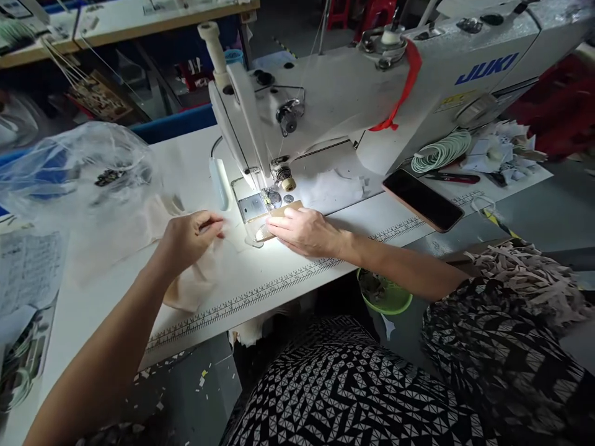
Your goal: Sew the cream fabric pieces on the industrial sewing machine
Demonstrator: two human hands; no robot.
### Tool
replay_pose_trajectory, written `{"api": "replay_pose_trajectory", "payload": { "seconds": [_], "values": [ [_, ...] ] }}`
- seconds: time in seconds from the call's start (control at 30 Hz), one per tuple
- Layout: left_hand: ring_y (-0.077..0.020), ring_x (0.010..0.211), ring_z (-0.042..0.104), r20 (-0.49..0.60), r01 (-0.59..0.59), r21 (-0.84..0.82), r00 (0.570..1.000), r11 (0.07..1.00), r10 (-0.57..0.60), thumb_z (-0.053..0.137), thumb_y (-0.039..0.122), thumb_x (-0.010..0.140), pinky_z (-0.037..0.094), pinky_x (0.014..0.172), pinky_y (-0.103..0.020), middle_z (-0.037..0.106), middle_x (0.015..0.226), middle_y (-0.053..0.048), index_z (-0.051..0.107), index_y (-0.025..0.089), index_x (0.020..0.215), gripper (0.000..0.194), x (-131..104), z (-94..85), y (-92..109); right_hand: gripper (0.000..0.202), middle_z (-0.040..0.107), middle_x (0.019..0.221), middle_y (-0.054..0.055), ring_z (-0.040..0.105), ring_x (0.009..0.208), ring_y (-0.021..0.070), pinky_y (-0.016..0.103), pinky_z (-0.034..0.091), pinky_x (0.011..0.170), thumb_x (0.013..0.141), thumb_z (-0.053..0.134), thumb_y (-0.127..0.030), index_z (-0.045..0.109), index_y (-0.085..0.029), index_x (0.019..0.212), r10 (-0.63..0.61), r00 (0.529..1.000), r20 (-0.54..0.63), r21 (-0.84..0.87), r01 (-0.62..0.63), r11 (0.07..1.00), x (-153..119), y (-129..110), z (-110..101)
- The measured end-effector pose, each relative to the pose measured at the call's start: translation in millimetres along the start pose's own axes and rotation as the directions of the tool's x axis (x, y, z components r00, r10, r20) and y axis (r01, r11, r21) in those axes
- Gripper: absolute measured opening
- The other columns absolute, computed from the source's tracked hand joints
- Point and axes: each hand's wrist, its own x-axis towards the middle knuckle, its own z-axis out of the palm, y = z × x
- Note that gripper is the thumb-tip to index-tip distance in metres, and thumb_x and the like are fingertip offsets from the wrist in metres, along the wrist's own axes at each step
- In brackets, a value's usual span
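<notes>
My right hand (307, 232) holds a small tan piece of flat material (280, 212) against the sewing machine bed, just in front of the presser foot (270, 197). A pale rounded end of the work (264, 233) pokes out by its fingertips. To the left, my left hand (193, 238) is raised slightly over the table with thumb and fingers pinched together. What lies in that pinch is too small and blurred to make out. Thin beige fabric (193, 288) is below and beside the left hand. The lamp lights the needle plate (253, 207) of the white sewing machine (334, 93).
A phone (423, 198) lies on the right, near coiled pale cord (441, 150) and scraps (497, 152). Clear plastic bagging (93, 161) and a written sheet (30, 266) are at the left. A printed ruler (260, 290) follows the front edge; below hangs a green bin (390, 300).
</notes>
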Motion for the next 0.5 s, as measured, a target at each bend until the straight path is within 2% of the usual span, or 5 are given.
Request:
{"api": "replay_pose_trajectory", "payload": {
  "seconds": [0.1,0.23,0.37,0.5],
  "values": [
    [-0.0153,0.055,0.06,0.075,-0.05,-0.11,0.996,0.993,0.058,0.059,0.046,0.081,0.046,0.056,-0.027,0.074,0.07,-0.001,0.071,0.02,0.086,0.029,7,16.4,26,0.04,0.068,0.121,0.011,0.05,0.093,0.0232,0.039,0.041,0.078,0.109,0.027,-0.019,0.065,-0.015,0.119,0.029,1.0,-0.002,-0.033,-0.029,0.999,0,-3,2],
    [-0.0194,0.069,0.07,0.089,0.0,-0.335,0.996,0.942,0.031,0.062,0.044,0.078,0.054,0.065,-0.03,0.075,0.074,-0.003,0.063,0.021,0.077,0.024,24,45.7,39,0.042,0.069,0.119,0.01,0.05,0.093,0.0226,0.039,0.041,0.08,0.11,0.025,-0.019,0.066,-0.015,0.121,0.039,0.999,-0.018,-0.022,-0.039,0.999,-3,-3,4],
    [-0.0204,0.067,0.068,0.098,0.036,-0.283,0.995,0.958,-0.008,0.061,0.038,0.076,0.053,0.064,-0.033,0.069,0.064,-0.002,0.059,0.022,0.072,0.016,33,55.9,38,0.043,0.066,0.128,0.009,0.05,0.095,0.0228,0.04,0.041,0.083,0.11,0.025,-0.021,0.064,-0.016,0.126,0.034,0.999,-0.013,-0.011,-0.034,0.999,-4,-2,3],
    [-0.0201,0.063,0.064,0.075,0.056,-0.212,0.996,0.976,-0.041,0.058,0.032,0.076,0.052,0.065,-0.034,0.065,0.058,0.0,0.054,0.024,0.068,0.012,32,57.7,39,0.043,0.066,0.126,0.011,0.05,0.095,0.0229,0.04,0.041,0.083,0.108,0.024,-0.018,0.064,-0.015,0.125,0.045,0.999,-0.022,0.034,-0.045,0.998,-4,-1,2]
  ]
}}
